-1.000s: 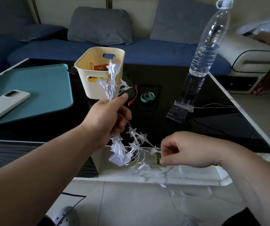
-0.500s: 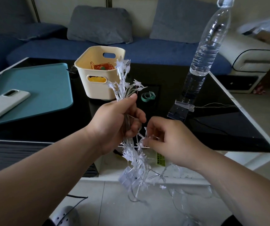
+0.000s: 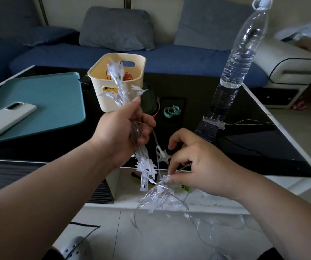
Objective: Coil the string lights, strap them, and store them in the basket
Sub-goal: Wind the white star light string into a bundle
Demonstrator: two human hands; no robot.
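My left hand (image 3: pixel 121 128) is closed around a bundle of clear star-shaped string lights (image 3: pixel 120 83), which stick up above the fist and hang below it. My right hand (image 3: pixel 197 164), lower and to the right, pinches the loose strand between thumb and fingertips near a star. More loose wire and stars trail down to the floor (image 3: pixel 169 203). The cream basket (image 3: pixel 137 72) stands on the black table behind the bundle, with orange and yellow items inside. A green strap (image 3: pixel 171 111) lies coiled on the table to the basket's right.
A teal mat (image 3: pixel 57 102) with a white phone (image 3: pixel 6 120) lies at the left. A tall water bottle (image 3: pixel 241 57) stands at the right above a clear battery box (image 3: pixel 213 121) with a thin wire. A blue sofa runs behind the table (image 3: pixel 254 147).
My right hand has dropped away from the left hand, down and to the right, drawing a length of strand out. The left hand has stayed roughly where it was, bundle still upright.
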